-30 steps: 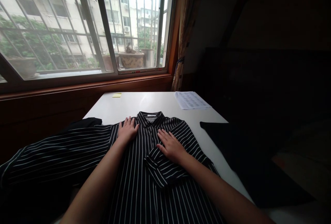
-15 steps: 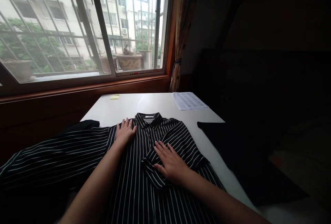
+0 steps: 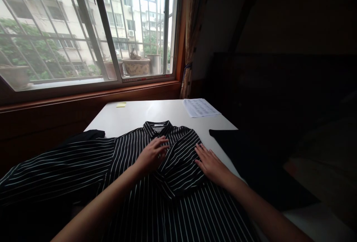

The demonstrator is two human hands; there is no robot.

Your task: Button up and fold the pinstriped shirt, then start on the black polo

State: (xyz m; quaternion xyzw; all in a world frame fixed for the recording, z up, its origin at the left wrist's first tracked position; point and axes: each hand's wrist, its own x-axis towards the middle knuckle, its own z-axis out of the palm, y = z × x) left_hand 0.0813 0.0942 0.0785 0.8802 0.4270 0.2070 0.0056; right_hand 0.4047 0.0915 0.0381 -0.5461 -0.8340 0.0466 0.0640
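Observation:
A black shirt with white stripes [image 3: 134, 197] lies spread on the white table, its collar [image 3: 157, 128] pointing away from me. The sleeve on the right [image 3: 181, 164] is folded inward across the chest, its cuff near the middle. Toward the left the other sleeve [image 3: 61, 164] stretches out past the table. My left hand [image 3: 153, 154] is over the chest just below the collar, fingers apart and slightly bent; whether it touches the cloth I cannot tell. Flat on the outer edge of the folded sleeve rests my right hand [image 3: 212, 164], fingers extended, holding nothing.
The white table [image 3: 150, 110] carries a yellow sticky note [image 3: 121, 105] and printed sheets [image 3: 200, 108] at its far side. Dark cloth [image 3: 251, 160] lies along the right edge, and more dark fabric [image 3: 93, 134] sits behind the left sleeve. A barred window stands beyond.
My left hand has moved right from the shirt's left shoulder to the chest. My right hand has slid from the middle of the folded sleeve outward to its right edge.

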